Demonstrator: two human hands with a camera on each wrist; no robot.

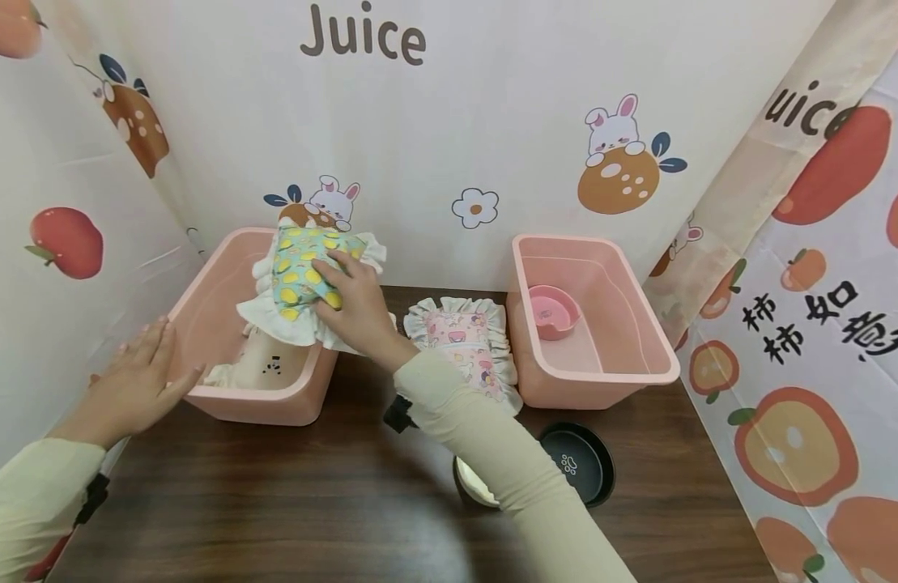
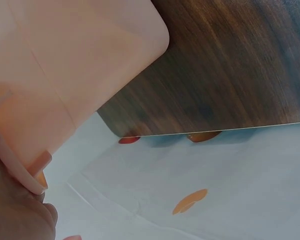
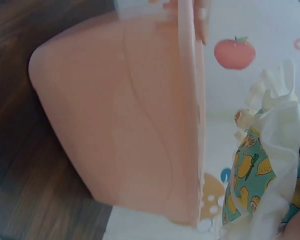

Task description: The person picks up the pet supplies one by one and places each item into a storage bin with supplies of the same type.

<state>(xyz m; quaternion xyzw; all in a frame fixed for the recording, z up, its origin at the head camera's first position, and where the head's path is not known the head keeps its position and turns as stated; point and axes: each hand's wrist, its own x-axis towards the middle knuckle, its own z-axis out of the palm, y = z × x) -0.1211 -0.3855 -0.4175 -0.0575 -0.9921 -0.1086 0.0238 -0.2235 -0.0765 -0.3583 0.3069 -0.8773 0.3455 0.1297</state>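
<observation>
My right hand (image 1: 363,312) grips a small ruffled cushion (image 1: 295,267) with yellow lemons on mint green. It hangs above the right side of the left pink bin (image 1: 255,394); in the right wrist view the cushion (image 3: 252,175) shows beyond the bin's rim. My left hand (image 1: 131,389) rests on that bin's left rim, fingers straight. Inside the bin lies a cream cloth item (image 1: 262,363) with a small dark print, partly hidden under the cushion.
A pink ruffled cushion (image 1: 459,336) lies between the bins. The right pink bin (image 1: 587,376) holds a pink bowl (image 1: 553,312). In front are a black paw-print bowl (image 1: 587,461) and a round dish with something pale (image 1: 472,482), partly behind my right sleeve. Printed curtains surround the table.
</observation>
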